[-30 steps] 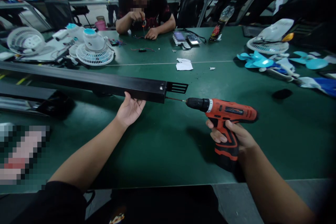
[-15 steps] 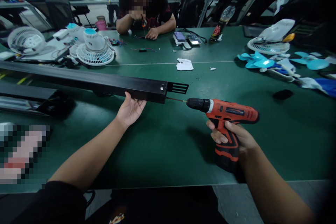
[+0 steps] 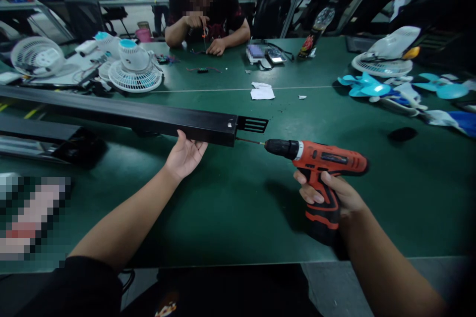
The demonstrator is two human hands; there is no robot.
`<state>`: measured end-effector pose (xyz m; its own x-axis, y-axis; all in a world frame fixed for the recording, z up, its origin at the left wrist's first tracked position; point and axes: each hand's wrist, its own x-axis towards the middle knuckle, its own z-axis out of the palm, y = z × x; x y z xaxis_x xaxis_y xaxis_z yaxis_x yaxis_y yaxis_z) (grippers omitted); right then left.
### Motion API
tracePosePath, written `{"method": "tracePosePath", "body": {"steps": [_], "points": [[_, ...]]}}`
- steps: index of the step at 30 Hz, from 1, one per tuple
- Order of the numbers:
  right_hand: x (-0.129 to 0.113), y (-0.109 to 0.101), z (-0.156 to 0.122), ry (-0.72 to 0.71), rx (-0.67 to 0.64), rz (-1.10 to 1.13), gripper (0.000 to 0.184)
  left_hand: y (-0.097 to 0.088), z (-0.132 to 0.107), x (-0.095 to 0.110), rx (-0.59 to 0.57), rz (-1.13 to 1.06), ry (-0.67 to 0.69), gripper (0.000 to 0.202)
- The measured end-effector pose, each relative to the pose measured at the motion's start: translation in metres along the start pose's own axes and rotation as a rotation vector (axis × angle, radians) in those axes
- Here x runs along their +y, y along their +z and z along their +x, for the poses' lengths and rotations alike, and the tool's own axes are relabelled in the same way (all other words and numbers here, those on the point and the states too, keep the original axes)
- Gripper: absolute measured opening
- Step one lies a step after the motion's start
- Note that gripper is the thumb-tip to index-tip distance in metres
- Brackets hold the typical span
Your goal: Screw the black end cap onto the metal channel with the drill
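Observation:
A long black metal channel [image 3: 122,115] stretches from the left edge to mid-table, lifted above the green table [image 3: 230,208]. My left hand [image 3: 185,155] cups its underside near the right end, palm up, fingers hidden behind the channel. My right hand [image 3: 330,197] is wrapped round the grip of a red and black cordless drill [image 3: 320,161]. The drill's thin bit [image 3: 250,141] runs level into the channel's end face, just below a slotted tab [image 3: 252,124].
White desk fans [image 3: 134,65] and fan parts lie at the far left; blue fan blades [image 3: 366,86] and another white fan [image 3: 385,54] lie at the right. Paper scraps [image 3: 262,91] sit mid-table. A person [image 3: 206,12] works across the table. A second black rail [image 3: 40,141] lies at left.

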<state>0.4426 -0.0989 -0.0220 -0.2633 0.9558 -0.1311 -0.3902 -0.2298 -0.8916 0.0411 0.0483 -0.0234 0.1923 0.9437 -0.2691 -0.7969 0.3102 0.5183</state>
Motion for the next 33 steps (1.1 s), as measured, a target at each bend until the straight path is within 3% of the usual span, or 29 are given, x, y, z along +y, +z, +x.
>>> {"method": "tracePosePath", "body": {"steps": [10,17,27,33], "points": [[0.0,0.0,0.002,-0.002,0.014,-0.001,0.04,-0.008,0.002,0.0,-0.017,0.019,0.013,0.057],[0.0,-0.001,0.001,-0.002,0.017,0.001,0.04,-0.014,0.006,0.0,-0.106,-0.013,-0.008,0.056],[0.003,-0.004,0.001,-0.005,0.016,0.026,0.043,-0.012,0.004,-0.002,-0.107,0.017,0.02,0.059],[0.001,-0.002,0.0,0.007,0.006,0.002,0.044,-0.008,0.002,-0.001,-0.041,0.088,0.04,0.065]]}}
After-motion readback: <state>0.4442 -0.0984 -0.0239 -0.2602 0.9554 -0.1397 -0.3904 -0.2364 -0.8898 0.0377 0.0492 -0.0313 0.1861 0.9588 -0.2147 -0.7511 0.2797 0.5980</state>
